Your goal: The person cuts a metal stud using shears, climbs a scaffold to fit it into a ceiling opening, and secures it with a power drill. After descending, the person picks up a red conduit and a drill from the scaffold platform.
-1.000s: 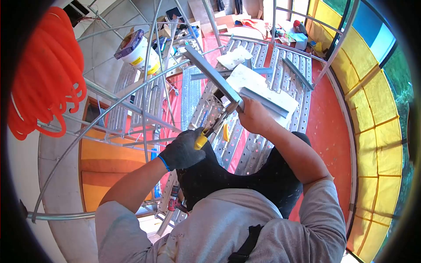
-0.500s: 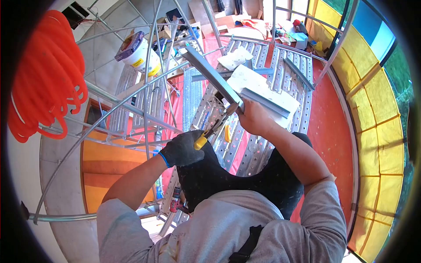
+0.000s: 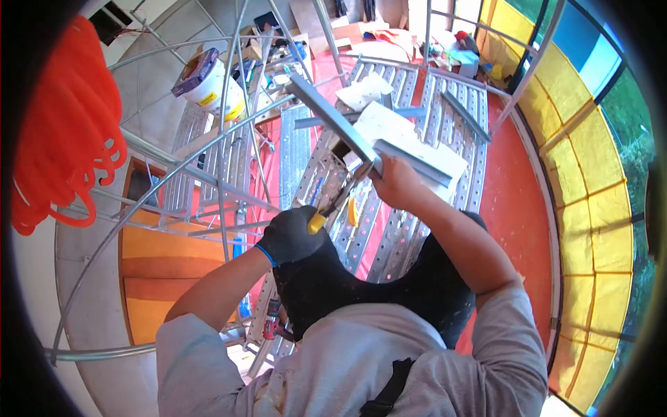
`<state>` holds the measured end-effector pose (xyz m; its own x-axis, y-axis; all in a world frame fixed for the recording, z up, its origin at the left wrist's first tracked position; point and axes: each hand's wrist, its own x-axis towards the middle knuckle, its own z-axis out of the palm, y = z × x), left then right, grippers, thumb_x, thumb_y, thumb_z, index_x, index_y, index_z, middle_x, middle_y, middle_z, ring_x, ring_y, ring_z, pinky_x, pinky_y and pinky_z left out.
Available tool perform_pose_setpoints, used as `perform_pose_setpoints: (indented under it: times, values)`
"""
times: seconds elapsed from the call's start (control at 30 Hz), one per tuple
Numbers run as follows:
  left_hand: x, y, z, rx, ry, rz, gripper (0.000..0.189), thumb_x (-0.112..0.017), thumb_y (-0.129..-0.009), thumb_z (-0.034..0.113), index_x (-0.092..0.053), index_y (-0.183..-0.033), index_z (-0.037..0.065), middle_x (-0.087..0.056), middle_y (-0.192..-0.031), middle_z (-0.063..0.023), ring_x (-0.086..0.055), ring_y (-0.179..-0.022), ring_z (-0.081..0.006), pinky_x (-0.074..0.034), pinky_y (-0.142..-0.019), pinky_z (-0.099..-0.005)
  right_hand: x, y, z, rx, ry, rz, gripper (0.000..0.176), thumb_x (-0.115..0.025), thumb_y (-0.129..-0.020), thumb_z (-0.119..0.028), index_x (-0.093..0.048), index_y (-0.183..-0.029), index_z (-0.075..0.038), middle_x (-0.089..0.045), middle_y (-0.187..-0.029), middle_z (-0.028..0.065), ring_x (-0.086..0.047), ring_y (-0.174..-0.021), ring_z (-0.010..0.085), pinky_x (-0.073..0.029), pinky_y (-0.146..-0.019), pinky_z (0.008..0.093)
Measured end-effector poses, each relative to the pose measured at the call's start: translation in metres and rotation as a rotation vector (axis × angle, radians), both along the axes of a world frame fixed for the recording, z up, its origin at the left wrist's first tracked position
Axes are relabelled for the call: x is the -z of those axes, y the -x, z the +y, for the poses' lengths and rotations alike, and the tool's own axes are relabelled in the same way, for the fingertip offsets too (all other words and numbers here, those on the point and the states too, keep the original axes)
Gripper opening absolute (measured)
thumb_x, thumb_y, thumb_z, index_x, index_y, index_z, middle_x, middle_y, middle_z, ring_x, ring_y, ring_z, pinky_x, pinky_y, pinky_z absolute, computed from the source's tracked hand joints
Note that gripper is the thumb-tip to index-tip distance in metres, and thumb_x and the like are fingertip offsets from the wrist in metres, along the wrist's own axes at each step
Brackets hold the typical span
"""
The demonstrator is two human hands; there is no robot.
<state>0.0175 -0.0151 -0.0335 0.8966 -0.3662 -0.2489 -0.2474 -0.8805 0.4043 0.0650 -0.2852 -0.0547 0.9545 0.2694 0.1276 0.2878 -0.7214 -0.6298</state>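
Observation:
My left hand (image 3: 294, 233), in a dark glove, is wrapped round the yellow handles of metal snips (image 3: 339, 199). Their jaws are at the near end of a long grey metal channel (image 3: 332, 119). My bare right hand (image 3: 399, 182) grips that same end of the channel, which slants away to the upper left. Beneath and beyond it lie white board pieces (image 3: 392, 128) and a shorter metal channel (image 3: 415, 162) on the perforated metal planks (image 3: 389, 243). A yellow-handled tool (image 3: 353, 213) rests on the planks between the hands.
Scaffold tubes (image 3: 174, 169) cross the left side. Beyond them stands a white bucket (image 3: 221, 90). A coil of orange hose (image 3: 69, 125) hangs at the upper left. A red power drill (image 3: 272, 326) is low beside my left leg. Yellow sheeting (image 3: 590, 208) lines the right.
The view has shifted slightly, so most things appear a little further left. The snips' jaws look closer together at the channel's end. Both hands keep their holds.

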Motion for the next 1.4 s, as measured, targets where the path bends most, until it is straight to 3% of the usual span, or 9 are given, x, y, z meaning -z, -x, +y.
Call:
perform_pose_setpoints:
  times: [0.2, 0.4, 0.6, 0.7, 1.0, 1.1, 1.2, 1.3, 1.4]
  values:
    - [-0.014, 0.006, 0.002, -0.009, 0.041, 0.079, 0.057, -0.071, -0.083, 0.04, -0.062, -0.123, 0.002, -0.07, -0.1, -0.0258, -0.068, -0.095, -0.043, -0.054, -0.083, -0.0472, 0.007, -0.005, 0.003, 0.051, -0.053, 0.037, 0.029, -0.053, -0.094, -0.018, -0.063, -0.095, 0.008, -0.064, -0.1, 0.0312, -0.064, -0.097, 0.0471, -0.05, -0.09, 0.0523]
    - [-0.033, 0.02, -0.008, -0.048, 0.05, 0.03, 0.057, -0.07, -0.084, 0.035, -0.059, -0.129, 0.002, -0.069, -0.106, -0.0259, -0.068, -0.1, -0.0421, -0.054, -0.086, -0.0476, 0.008, -0.006, 0.0, 0.011, -0.053, 0.042, 0.032, -0.054, -0.094, -0.024, -0.061, -0.099, 0.007, -0.065, -0.101, 0.0329, -0.063, -0.098, 0.0486, -0.05, -0.089, 0.0531]
    - [0.015, 0.036, 0.003, -0.14, 0.27, -0.461, 0.045, -0.074, -0.085, 0.034, -0.063, -0.115, 0.002, -0.068, -0.096, -0.0225, -0.068, -0.09, -0.0412, -0.053, -0.076, -0.0467, 0.006, -0.005, 0.0, 0.024, -0.08, 0.095, 0.032, -0.055, -0.095, -0.026, -0.061, -0.098, 0.006, -0.066, -0.098, 0.031, -0.064, -0.095, 0.0486, -0.05, -0.087, 0.0541]
    - [0.011, 0.036, 0.009, -0.062, 0.088, -0.311, 0.043, -0.075, -0.085, 0.037, -0.064, -0.107, 0.003, -0.066, -0.094, -0.0212, -0.067, -0.087, -0.0405, -0.052, -0.073, -0.047, 0.006, -0.003, 0.0, 0.017, -0.081, 0.072, 0.032, -0.055, -0.095, -0.026, -0.061, -0.097, 0.006, -0.066, -0.097, 0.0309, -0.064, -0.095, 0.0486, -0.049, -0.088, 0.0544]
    - [-0.021, 0.037, 0.003, -0.056, 0.064, -0.074, 0.045, -0.076, -0.085, 0.036, -0.063, -0.11, 0.002, -0.066, -0.098, -0.0211, -0.066, -0.092, -0.0405, -0.052, -0.079, -0.0449, -0.001, 0.003, -0.002, 0.02, -0.065, 0.127, 0.032, -0.052, -0.095, -0.024, -0.061, -0.098, 0.006, -0.066, -0.099, 0.0296, -0.064, -0.094, 0.0477, -0.05, -0.087, 0.0546]
    - [-0.017, 0.038, 0.011, 0.215, 0.159, -0.252, 0.046, -0.078, -0.084, 0.034, -0.062, -0.112, 0.001, -0.066, -0.099, -0.0206, -0.066, -0.094, -0.0395, -0.052, -0.08, -0.0441, -0.014, 0.008, -0.002, -0.085, -0.028, 0.074, 0.029, -0.051, -0.095, -0.022, -0.062, -0.098, 0.005, -0.067, -0.099, 0.028, -0.065, -0.094, 0.0468, -0.051, -0.087, 0.0542]
    - [-0.028, 0.036, 0.013, 0.123, 0.198, -0.033, 0.048, -0.08, -0.083, 0.034, -0.061, -0.113, 0.001, -0.065, -0.103, -0.0208, -0.066, -0.094, -0.038, -0.051, -0.081, -0.0435, -0.003, 0.005, 0.001, 0.024, -0.09, 0.069, 0.028, -0.061, -0.091, -0.019, -0.061, -0.104, 0.005, -0.066, -0.096, 0.0317, -0.063, -0.096, 0.0486, -0.049, -0.085, 0.0533]
    - [-0.032, 0.032, 0.012, 0.1, 0.145, 0.048, 0.049, -0.08, -0.083, 0.034, -0.061, -0.114, 0.001, -0.064, -0.106, -0.0218, -0.066, -0.094, -0.038, -0.051, -0.081, -0.0429, -0.007, 0.003, -0.003, -0.105, 0.109, -0.005, 0.027, -0.061, -0.089, -0.016, -0.061, -0.104, 0.006, -0.066, -0.101, 0.0321, -0.063, -0.099, 0.0481, -0.049, -0.088, 0.053]
    - [-0.032, 0.035, 0.013, 0.098, 0.131, 0.029, 0.052, -0.081, -0.082, 0.034, -0.059, -0.116, 0.002, -0.063, -0.111, -0.0211, -0.066, -0.097, -0.0365, -0.051, -0.081, -0.0433, -0.011, 0.007, -0.001, -0.05, 0.033, 0.069, 0.028, -0.059, -0.089, -0.015, -0.06, -0.106, 0.007, -0.065, -0.105, 0.0323, -0.061, -0.102, 0.0483, -0.048, -0.09, 0.0526]
